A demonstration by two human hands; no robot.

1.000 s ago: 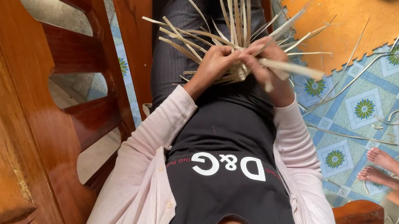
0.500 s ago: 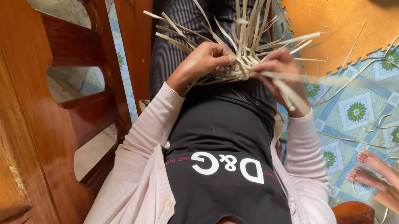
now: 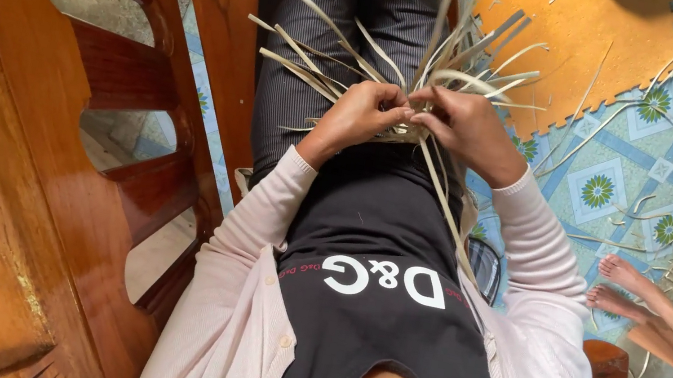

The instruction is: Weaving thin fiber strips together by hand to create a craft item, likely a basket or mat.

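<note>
My left hand (image 3: pixel 359 118) and my right hand (image 3: pixel 467 129) meet over my lap, both pinching a small piece of pale woven straw work (image 3: pixel 396 133). Many flat straw strips (image 3: pixel 350 55) fan out from it, upward and to the left. One long strip (image 3: pixel 443 202) hangs down across my black top below my right hand. Fingertips of both hands touch at the middle of the weave, whose centre is mostly hidden by them.
A polished wooden chair or bench (image 3: pixel 47 122) rises close on my left. An orange mat (image 3: pixel 596 50) and patterned blue floor tiles (image 3: pixel 629 183) lie ahead, littered with loose straw. Another person's bare feet (image 3: pixel 625 287) rest at right, near a wooden stool (image 3: pixel 605 371).
Both hands have drawn together at the middle of the weave. The long strip that my right hand held out sideways now hangs down over my lap.
</note>
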